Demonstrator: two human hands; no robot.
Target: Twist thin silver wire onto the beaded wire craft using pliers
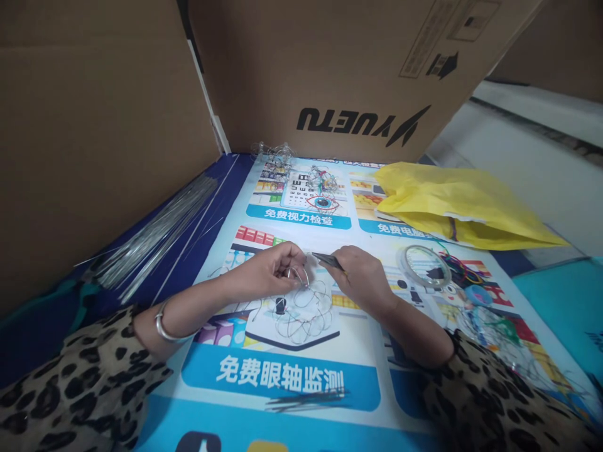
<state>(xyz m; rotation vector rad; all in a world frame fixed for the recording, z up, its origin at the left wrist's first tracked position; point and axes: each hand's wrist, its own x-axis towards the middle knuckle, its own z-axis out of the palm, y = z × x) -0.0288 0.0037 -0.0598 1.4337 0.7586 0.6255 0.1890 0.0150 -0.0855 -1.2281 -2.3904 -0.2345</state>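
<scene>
My left hand (277, 270) pinches a looped piece of thin wire (305, 274) at the middle of the printed sheet. Closed around the handles of a pair of pliers (328, 259), my right hand (360, 276) points their dark jaws left, close to the wire and my left fingertips. Whether the jaws grip the wire is too small to tell. Just below both hands lies a flower-like shape of wire loops (304, 317). Nearer to me, a small bunch of short, dark wire pieces (308, 400) rests on the sheet.
Long straight wires (169, 226) lie in a bundle at left. Tangled wire shapes (277, 154) sit at the back. At right are a yellow bag (461, 201), a roll of clear tape (426, 267) and coloured strands (464, 267). Cardboard walls (301, 69) stand behind and at left.
</scene>
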